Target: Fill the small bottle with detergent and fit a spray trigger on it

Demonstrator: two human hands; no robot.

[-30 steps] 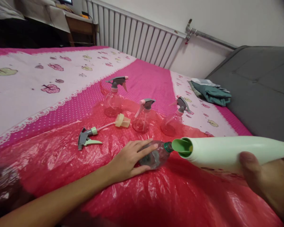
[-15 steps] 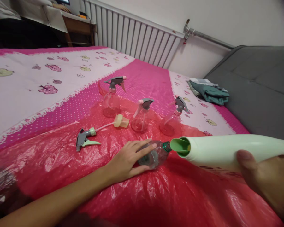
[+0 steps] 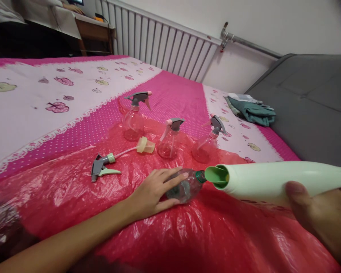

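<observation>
My left hand (image 3: 159, 187) grips a clear spray bottle (image 3: 187, 185) that has a green neck and no spray head on it. The bottle is tilted, its mouth turned right. My right hand (image 3: 312, 208) holds a large pale green jug (image 3: 261, 178) on its side, its green spout (image 3: 216, 174) right at the bottle's mouth. Whether liquid is flowing I cannot tell. Left of these lies a grey and green trigger sprayer (image 3: 100, 167) with a thin tube. The tube's end meets a yellowish cap (image 3: 144, 146).
Three clear spray bottles with grey and pink triggers, a left one (image 3: 133, 123), a middle one (image 3: 170, 140) and a right one (image 3: 207, 142), stand behind. Red plastic sheeting (image 3: 59, 201) covers the bed. Folded clothes (image 3: 252, 110) lie by the grey headboard (image 3: 312, 102). Another person's hand (image 3: 74, 8) rests on a desk.
</observation>
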